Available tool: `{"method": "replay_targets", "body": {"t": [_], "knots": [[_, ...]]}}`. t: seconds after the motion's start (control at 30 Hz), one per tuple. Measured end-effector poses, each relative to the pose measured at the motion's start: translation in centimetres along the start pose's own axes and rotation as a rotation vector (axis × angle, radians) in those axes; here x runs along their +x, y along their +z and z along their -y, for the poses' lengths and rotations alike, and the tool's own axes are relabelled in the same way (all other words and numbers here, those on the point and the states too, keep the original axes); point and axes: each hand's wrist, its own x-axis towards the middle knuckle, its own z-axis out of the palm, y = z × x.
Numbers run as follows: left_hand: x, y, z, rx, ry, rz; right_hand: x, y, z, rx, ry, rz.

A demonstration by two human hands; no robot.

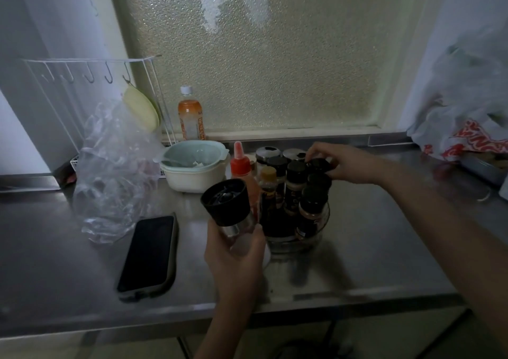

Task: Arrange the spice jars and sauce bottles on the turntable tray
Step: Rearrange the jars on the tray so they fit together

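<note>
My left hand (235,251) holds a glass grinder jar (228,205) with a wide black top, lifted in front of the tray's left side. The clear turntable tray (295,242) stands on the steel counter, packed with several black-lidded spice jars (313,207). A red-capped sauce bottle (241,163) and a yellow-capped bottle (268,178) stand at the tray's left. My right hand (341,162) reaches over the far right of the tray, fingers closed on the black lid of a jar (319,165). Two silver-lidded jars (268,152) stand behind.
A dark phone (148,254) lies left of my left hand. A crumpled clear plastic bag (115,172) and a pale bowl (193,166) sit further left. An orange drink bottle (190,117) stands by the window. A red-and-white bag (467,139) fills the right corner.
</note>
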Motion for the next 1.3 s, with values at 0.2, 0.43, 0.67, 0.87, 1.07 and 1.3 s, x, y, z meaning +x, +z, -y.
{"method": "replay_targets", "body": {"t": [0.2, 0.43, 0.67, 0.87, 1.07, 1.3], "knots": [[-0.1, 0.2, 0.2, 0.016, 0.032, -0.006, -3.0, -4.2, 5.2, 0.120, -0.024, -0.502], [-0.2, 0.2, 0.1, 0.046, 0.073, -0.039, -3.5, -0.9, 11.8, 0.149, -0.139, -0.238], [-0.3, 0.2, -0.2, 0.050, 0.108, -0.008, -2.8, 4.6, 10.2, -0.247, -0.005, -0.083], [-0.4, 0.2, -0.4, 0.068, 0.147, 0.016, -5.5, 2.7, 11.5, 0.105, -0.146, -0.135], [-0.8, 0.3, -0.2, 0.092, 0.166, 0.099, -8.5, 7.0, 14.9, 0.294, -0.191, -0.131], [-0.5, -0.4, 0.2, 0.073, 0.314, 0.235, -11.4, 5.1, 13.6, 0.511, -0.138, -0.489]]}}
